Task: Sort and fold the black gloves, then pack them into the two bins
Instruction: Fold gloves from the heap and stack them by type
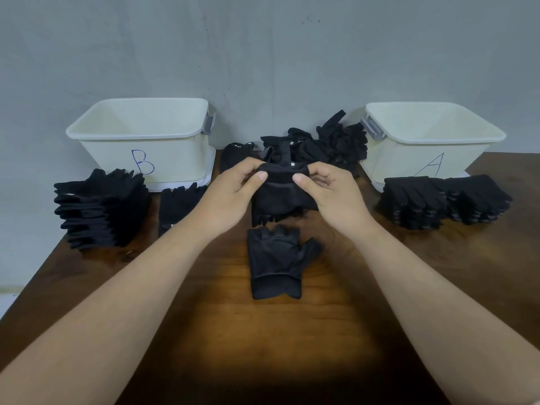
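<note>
Inventory as I see it from the head camera, nearest item first.

1. Wooden desk (263, 346), dark brown, carrying everything below.
2. 1 black fingerless glove (274, 263), lying flat at the desk's centre, cuff towards me, finger stubs pointing away.
3. Left hand (230, 194) and right hand (336, 194), both raised just beyond that glove. Each pinches 1 end of the cuff of a second black glove (277, 197) between thumb and curled fingers. This held glove hangs cuff-up, its short fingers just above the desk.
4. Left stack of folded gloves (102, 209), tall and slightly leaning, in front of bin B.
5. 1 single glove (179, 206), flat, between the left stack and my left hand.
6. Right stacks of folded gloves (438, 200), with dotted grip palms showing, in front of bin A.
7. Bin B (175, 159), cream plastic, at far left, standing on a white lid (204, 179). From here I see no gloves inside it.
8. Bin A (403, 159), same type, at far right. Its inside also shows no gloves.
9. Unsorted heap of black gloves (321, 144), between the 2 bins, against the grey wall (263, 54).
</note>
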